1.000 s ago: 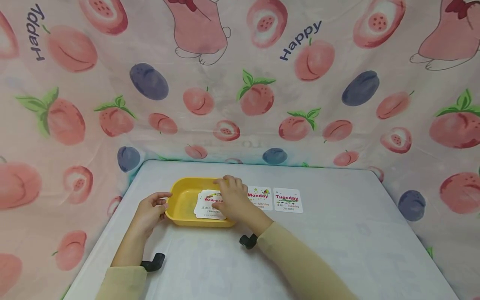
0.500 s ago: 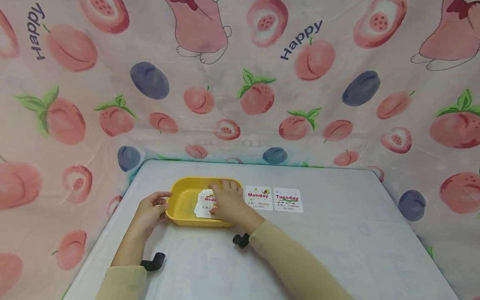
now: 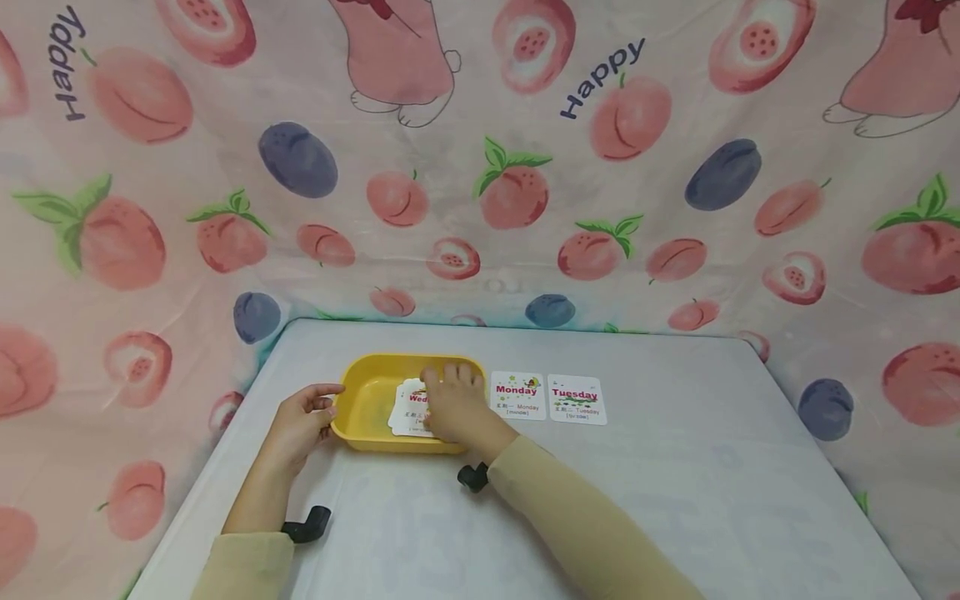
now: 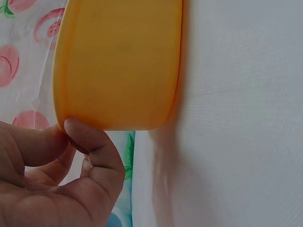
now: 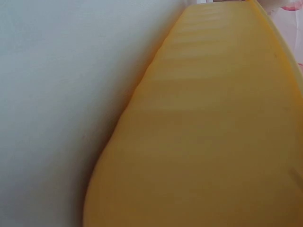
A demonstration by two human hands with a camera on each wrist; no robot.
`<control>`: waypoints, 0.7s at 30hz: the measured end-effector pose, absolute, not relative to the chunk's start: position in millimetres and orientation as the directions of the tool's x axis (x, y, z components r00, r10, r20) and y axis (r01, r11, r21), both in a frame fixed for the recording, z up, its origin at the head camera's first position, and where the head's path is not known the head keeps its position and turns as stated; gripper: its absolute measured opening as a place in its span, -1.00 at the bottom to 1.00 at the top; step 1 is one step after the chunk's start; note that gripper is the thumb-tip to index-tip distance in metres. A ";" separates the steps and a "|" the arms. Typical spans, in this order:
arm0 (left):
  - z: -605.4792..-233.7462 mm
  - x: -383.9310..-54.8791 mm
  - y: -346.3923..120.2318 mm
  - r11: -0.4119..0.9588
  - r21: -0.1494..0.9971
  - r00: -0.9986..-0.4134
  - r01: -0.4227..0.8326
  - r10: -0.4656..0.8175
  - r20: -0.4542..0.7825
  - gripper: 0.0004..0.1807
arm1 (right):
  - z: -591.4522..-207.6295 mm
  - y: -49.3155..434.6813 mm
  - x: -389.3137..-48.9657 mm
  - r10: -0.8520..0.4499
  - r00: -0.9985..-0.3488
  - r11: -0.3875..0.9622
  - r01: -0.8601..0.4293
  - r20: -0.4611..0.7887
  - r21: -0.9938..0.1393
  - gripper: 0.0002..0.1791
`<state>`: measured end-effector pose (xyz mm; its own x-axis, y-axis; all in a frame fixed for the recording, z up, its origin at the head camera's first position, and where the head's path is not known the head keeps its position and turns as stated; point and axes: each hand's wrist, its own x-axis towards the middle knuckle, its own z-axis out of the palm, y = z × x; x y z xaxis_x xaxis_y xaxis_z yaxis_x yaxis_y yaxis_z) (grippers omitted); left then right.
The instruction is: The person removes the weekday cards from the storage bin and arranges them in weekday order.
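Note:
A yellow plastic basket (image 3: 362, 415) stands on the table, holding a small stack of white day cards (image 3: 409, 408). The top card shows the letters "Wed"; its right part lies under my right hand (image 3: 463, 406). That hand reaches into the basket's right half with bent fingers, and its fingertips are hidden. I cannot tell if it grips a card. At the basket's left end, my left hand (image 3: 297, 423) pinches the rim between thumb and finger, as the left wrist view shows. The right wrist view shows only the yellow outer wall (image 5: 203, 123) and the table.
Just right of the basket, a "Monday" card (image 3: 517, 397) and a "Tuesday" card (image 3: 577, 400) lie side by side, face up. A white cloth covers the table (image 3: 675, 500). Behind it rises a fruit-print curtain (image 3: 465, 200). Black camera mounts (image 3: 307, 525) sit at both wrists.
My right hand has shifted left and deeper over the cards, covering more of the "Wednesday" card and uncovering the "Monday" card. The left hand and basket stay in place.

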<state>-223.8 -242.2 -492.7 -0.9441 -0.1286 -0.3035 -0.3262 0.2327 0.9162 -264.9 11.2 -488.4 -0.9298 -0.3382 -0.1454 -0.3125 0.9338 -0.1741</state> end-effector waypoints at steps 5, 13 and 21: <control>-492.8 -223.6 -243.8 0.227 0.917 -0.944 -0.327 -0.128 -0.305 -0.53 | -492.9 9.9 -268.6 -0.342 -0.925 0.933 -0.314 -0.167 -0.174 -0.12; -493.8 -225.7 -240.7 0.232 0.921 -0.948 -0.313 -0.130 -0.290 -0.54 | -496.8 11.5 -271.9 -0.340 -0.921 0.934 -0.306 -0.189 -0.186 -0.05; -495.7 -224.5 -242.8 0.213 0.927 -0.949 -0.309 -0.131 -0.287 -0.53 | -495.2 10.5 -271.1 -0.357 -0.917 0.922 -0.317 -0.175 -0.220 0.03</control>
